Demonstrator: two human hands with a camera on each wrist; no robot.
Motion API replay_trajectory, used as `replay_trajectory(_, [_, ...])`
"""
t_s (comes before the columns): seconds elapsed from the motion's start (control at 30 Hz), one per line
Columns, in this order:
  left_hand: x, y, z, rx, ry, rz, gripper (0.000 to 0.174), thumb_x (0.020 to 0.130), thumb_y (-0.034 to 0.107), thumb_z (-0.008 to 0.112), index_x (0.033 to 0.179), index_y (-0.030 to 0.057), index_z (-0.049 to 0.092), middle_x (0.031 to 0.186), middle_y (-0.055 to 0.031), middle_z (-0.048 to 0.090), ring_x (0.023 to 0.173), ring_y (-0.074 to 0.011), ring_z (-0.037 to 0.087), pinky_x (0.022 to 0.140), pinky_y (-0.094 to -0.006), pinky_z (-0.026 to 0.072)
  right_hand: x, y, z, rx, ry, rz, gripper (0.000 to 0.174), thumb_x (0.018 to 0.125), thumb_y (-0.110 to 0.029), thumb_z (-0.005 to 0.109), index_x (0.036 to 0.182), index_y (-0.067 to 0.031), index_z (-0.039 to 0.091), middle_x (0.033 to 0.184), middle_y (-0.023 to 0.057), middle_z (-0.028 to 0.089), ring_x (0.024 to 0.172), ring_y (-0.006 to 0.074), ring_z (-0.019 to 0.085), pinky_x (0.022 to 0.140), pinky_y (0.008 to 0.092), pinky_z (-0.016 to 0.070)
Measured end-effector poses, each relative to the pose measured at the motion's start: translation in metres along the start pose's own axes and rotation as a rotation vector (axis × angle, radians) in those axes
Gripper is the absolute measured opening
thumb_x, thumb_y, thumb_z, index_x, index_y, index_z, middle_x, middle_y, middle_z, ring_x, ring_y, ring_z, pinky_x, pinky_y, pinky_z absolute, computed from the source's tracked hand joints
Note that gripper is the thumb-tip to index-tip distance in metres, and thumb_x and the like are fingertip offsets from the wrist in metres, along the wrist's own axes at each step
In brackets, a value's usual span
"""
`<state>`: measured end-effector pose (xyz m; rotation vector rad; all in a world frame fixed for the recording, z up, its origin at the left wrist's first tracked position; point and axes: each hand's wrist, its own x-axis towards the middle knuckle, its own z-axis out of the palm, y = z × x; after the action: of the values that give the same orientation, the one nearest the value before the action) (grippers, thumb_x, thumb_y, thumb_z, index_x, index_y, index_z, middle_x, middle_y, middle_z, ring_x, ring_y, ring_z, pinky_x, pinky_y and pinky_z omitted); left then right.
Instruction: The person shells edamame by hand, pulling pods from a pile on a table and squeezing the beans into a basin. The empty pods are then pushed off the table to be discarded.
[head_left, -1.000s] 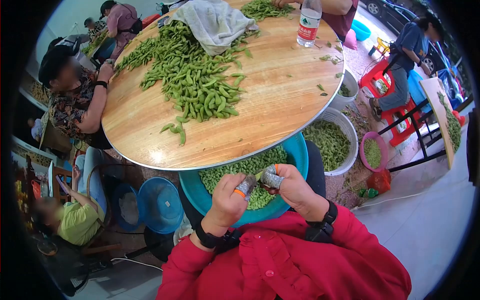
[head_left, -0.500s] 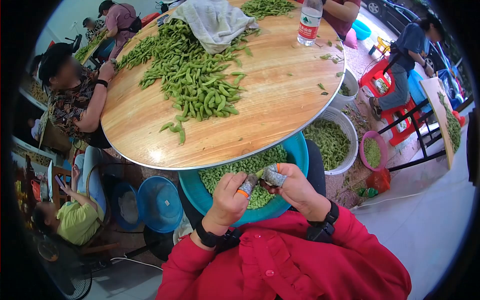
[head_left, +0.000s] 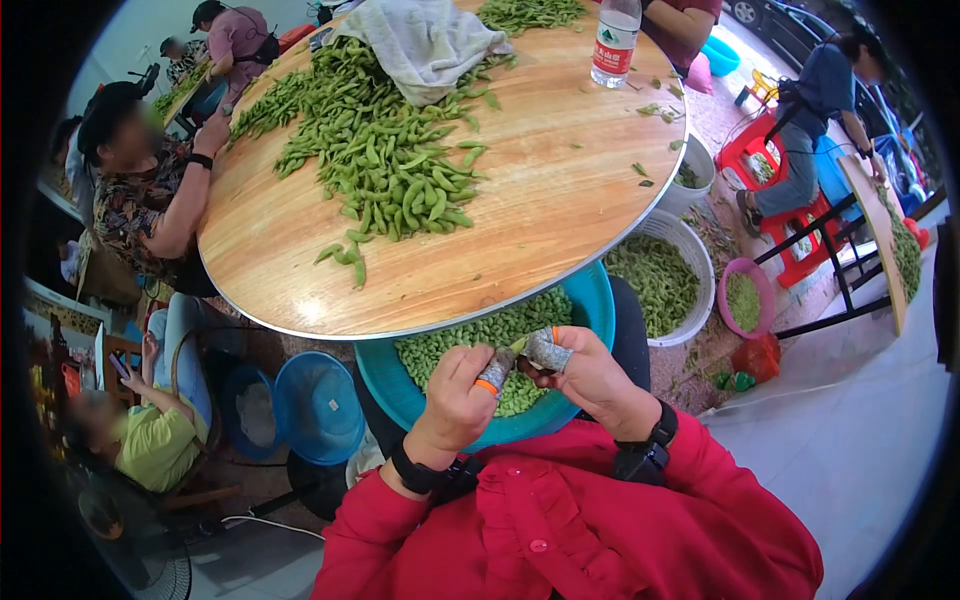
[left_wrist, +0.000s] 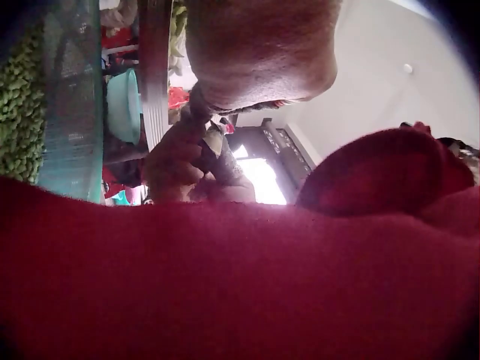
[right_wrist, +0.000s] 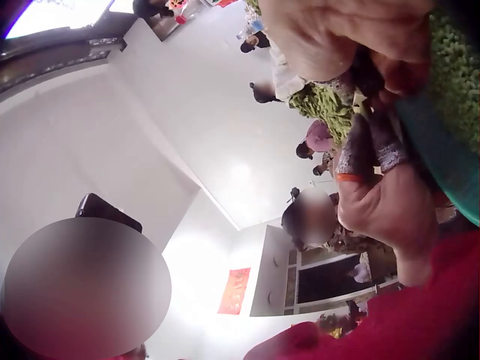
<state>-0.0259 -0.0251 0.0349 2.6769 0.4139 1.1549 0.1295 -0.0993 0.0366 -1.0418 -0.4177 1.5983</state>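
Observation:
In the head view both hands meet over a teal basin [head_left: 378, 390] of shelled green beans [head_left: 440, 355]. My left hand [head_left: 455, 395] and right hand [head_left: 592, 385] pinch a green edamame pod [head_left: 518, 345] between them, mostly hidden by the fingers. Grey covers with orange bands wrap some of the fingers and thumbs. The right wrist view shows the left hand [right_wrist: 394, 202] facing the right hand [right_wrist: 322, 37], fingertips close together. From the left wrist, the right hand [left_wrist: 180, 165] appears dark beyond the near left hand [left_wrist: 259, 56].
On the round wooden table [head_left: 540, 190] lie a pile of pods [head_left: 400, 180], a grey cloth [head_left: 425, 50] and a water bottle [head_left: 614, 45]. A white basket [head_left: 706, 290] and a pink basin [head_left: 768, 305] stand right, blue tubs [head_left: 320, 410] left. Other people sit around.
Both hands stay over the basin, their fingertips shifting only slightly around the pod. The head view has drifted a little. At the far right, a person's arm has reached toward the board.

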Motion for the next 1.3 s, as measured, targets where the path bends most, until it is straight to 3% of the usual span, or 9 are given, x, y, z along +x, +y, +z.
replay_trajectory(0.13, [-0.003,0.001,0.001,0.002,-0.003,-0.023,0.021,0.053,-0.005,0.064,0.073,-0.0033,0.058,0.084,-0.0137,0.055,0.064,-0.0287,0.054,0.053,-0.0337,0.0453,0.007,0.009,-0.003,-0.042,-0.042,-0.086,0.011,0.083,-0.01,0.05,0.083,-0.0059,0.059,0.068,-0.0027,0.054,0.057,0.0038,0.044,0.051,0.0172,0.0337])
replay_trajectory(0.33, [-0.008,0.001,0.006,-0.083,-0.001,-0.252,0.02,0.059,-0.002,0.067,0.077,-0.0036,0.059,0.077,-0.0131,0.056,0.063,-0.0265,0.055,0.055,-0.0321,0.0458,0.016,0.021,-0.004,-0.136,-0.008,-0.188,0.009,0.082,-0.004,0.049,0.081,-0.0047,0.058,0.067,-0.0037,0.052,0.058,0.0032,0.042,0.051,0.0179,0.0319])
replay_trajectory(0.43, [-0.008,0.004,0.008,-0.315,0.007,-0.564,0.02,0.064,-0.001,0.068,0.081,-0.0031,0.059,0.075,-0.0084,0.059,0.065,-0.0185,0.058,0.057,-0.0268,0.0462,0.016,0.025,-0.005,-0.141,-0.018,-0.254,0.007,0.081,-0.004,0.05,0.081,-0.0032,0.057,0.068,-0.0042,0.052,0.059,0.0039,0.042,0.053,0.0197,0.0344])
replay_trajectory(0.53, [-0.019,-0.002,0.017,-0.881,0.043,-1.034,0.016,0.068,-0.001,0.067,0.083,-0.0014,0.06,0.077,-0.0024,0.061,0.068,-0.0109,0.057,0.06,-0.0219,0.046,0.016,0.025,-0.003,-0.287,-0.002,-0.375,0.007,0.082,-0.005,0.051,0.081,-0.0005,0.056,0.068,-0.0031,0.051,0.061,0.0054,0.044,0.054,0.0228,0.0376])
replay_trajectory(0.63, [-0.019,-0.006,0.015,-1.133,0.038,-1.138,0.014,0.07,-0.004,0.065,0.084,-0.0005,0.06,0.08,0.0001,0.06,0.071,-0.0073,0.055,0.062,-0.0195,0.0458,0.016,0.022,-0.008,-0.598,0.008,-0.493,0.005,0.079,-0.004,0.052,0.081,0.0005,0.054,0.067,0.0034,0.052,0.059,0.0135,0.048,0.054,0.0278,0.0399])
replay_trajectory(0.77, [-0.022,-0.015,0.016,-0.965,-0.035,-0.969,0.014,0.073,-0.001,0.063,0.086,-0.0006,0.06,0.077,-0.0007,0.059,0.07,-0.007,0.054,0.064,-0.0197,0.0454,0.011,0.005,0.001,-0.921,0.026,-0.652,0.009,0.068,0.001,0.055,0.077,-0.0012,0.053,0.064,0.0166,0.047,0.058,0.0319,0.048,0.053,0.0342,0.0386])
replay_trajectory(0.97, [-0.018,-0.019,0.008,-0.984,-0.231,-1.066,0.014,0.074,-0.001,0.061,0.088,-0.0009,0.059,0.077,0.0011,0.057,0.07,-0.0053,0.052,0.061,-0.0198,0.0439,0.01,0.0,0.003,-1.056,-0.065,-0.658,0.008,0.067,0.0,0.056,0.075,-0.0005,0.053,0.064,0.0154,0.047,0.059,0.0321,0.048,0.052,0.0362,0.0376])
replay_trajectory(1.17, [-0.018,-0.012,0.015,-0.847,-0.248,-1.014,0.018,0.073,-0.005,0.055,0.091,-0.0012,0.056,0.076,0.0002,0.057,0.068,-0.0049,0.051,0.06,-0.0197,0.0435,0.015,0.008,0.002,-1.163,-0.067,-0.799,0.007,0.067,0.001,0.055,0.068,0.0001,0.048,0.063,0.0165,0.046,0.059,0.0349,0.047,0.052,0.0395,0.037])
replay_trajectory(1.3, [-0.01,-0.003,0.014,-0.742,-0.178,-0.967,0.018,0.073,-0.005,0.054,0.091,-0.0011,0.055,0.078,-0.0017,0.057,0.069,-0.0056,0.052,0.06,-0.0197,0.0438,0.01,0.006,0.006,-1.123,0.044,-0.696,0.009,0.064,0.002,0.055,0.065,0.0004,0.046,0.064,0.0173,0.046,0.062,0.0364,0.047,0.053,0.0408,0.0376])
